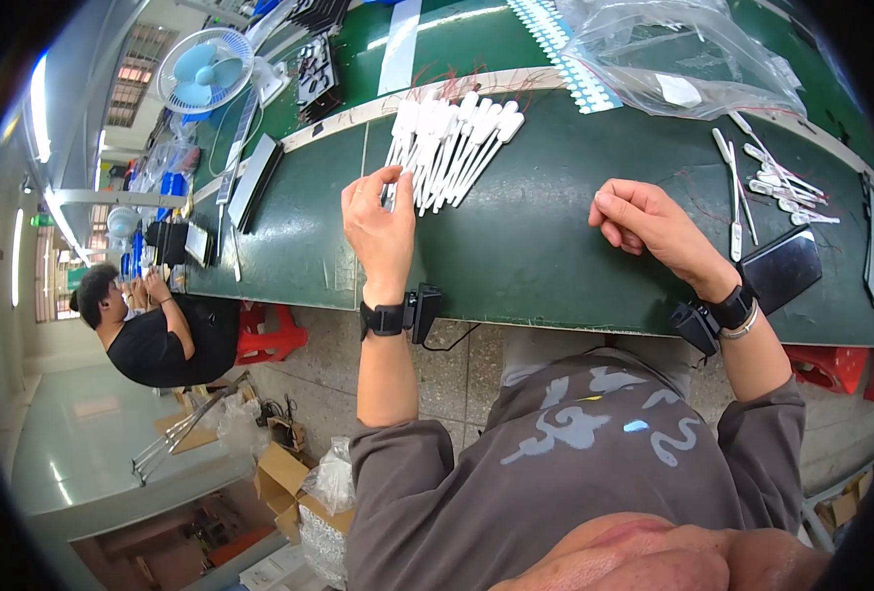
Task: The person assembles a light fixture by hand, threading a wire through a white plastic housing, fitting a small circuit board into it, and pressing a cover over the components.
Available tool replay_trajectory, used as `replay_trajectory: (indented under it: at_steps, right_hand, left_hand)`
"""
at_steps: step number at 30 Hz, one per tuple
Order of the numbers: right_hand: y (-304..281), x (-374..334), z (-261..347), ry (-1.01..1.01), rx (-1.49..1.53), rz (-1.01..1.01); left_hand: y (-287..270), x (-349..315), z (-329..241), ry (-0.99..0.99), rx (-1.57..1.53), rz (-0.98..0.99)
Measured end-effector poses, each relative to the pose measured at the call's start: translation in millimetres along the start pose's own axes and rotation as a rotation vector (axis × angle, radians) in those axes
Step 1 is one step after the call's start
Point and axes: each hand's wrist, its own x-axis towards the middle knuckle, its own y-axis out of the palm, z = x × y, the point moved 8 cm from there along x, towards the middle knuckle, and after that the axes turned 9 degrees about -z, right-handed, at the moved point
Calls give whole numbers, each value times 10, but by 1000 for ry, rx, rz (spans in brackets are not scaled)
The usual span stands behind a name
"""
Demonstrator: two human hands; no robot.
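A fanned pile of slim white stick-shaped pieces with wider heads [454, 138] lies on the green bench, thin red wires trailing from its far side. My left hand [378, 222] is at the pile's near left edge, thumb and forefinger curled together in a pinch beside the stick ends. Whether a stick is between those fingertips cannot be made out. To the right, over bare bench, my right hand [644, 222] is loosely closed, its thumb resting on the curled forefinger, and nothing shows in it. Each wrist wears a black strap with a small box.
More white sticks [777, 177] with red wires lie at the right, near a black phone-like slab [782, 268]. Clear plastic bags [673, 59] cover the far right. A blue fan [205, 69] stands far left. At left, a co-worker [141, 325] sits by a red stool [268, 333].
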Motion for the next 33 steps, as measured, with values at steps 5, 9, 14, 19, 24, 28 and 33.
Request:
replay_trajectory:
  at_steps: [5,9,14,19,24,28,33]
  right_hand:
    - [-124,-467,594,-177,-93,-60]
    - [-626,-966,1006,-408,-386,-285]
    - [-2177,-1369,935,-416,-715,-762]
    - [-2564,-1255,574,-233,-1110,-805]
    - [-2503,-848,665,-403,-1242,-815]
    - [-2545,-281,597,-376,-1315,-715]
    - [-2523,-19,496,-160,-1403,-694]
  left_hand:
    - [114,24,-488,124,-177,39]
    - [217,-26,-813,159,-251,110]
    - [545,-121,-1507,327,-451,317]
    - [811,-294,-2116,541,-568,537]
    - [1048,-382,-2359,573,-571,598]
    - [1140,-405,-2280,501,-653,507]
    - [1241,-345,-2054,349,-699,491]
